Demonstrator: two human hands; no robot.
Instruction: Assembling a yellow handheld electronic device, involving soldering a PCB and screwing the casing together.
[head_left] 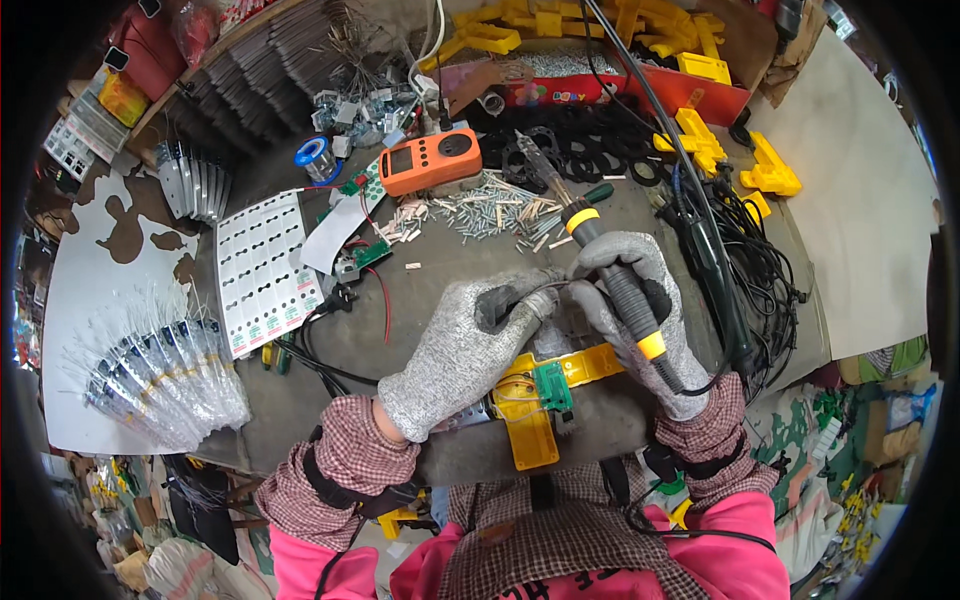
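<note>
Apron: checked, nearest camera.
R hand: gloved grip wrapped round corded tool.
L hand: gloved grip pinching dark wire.
Wire: betw. hands, nr yellow case; prob. being prepped, next move likely needs steady fingers.

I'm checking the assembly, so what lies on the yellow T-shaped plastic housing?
On the yellow T-shaped plastic housing sits a green rectangular circuit board, with thin wires to its left. The surface directly beneath the board is covered and cannot be seen.
</note>
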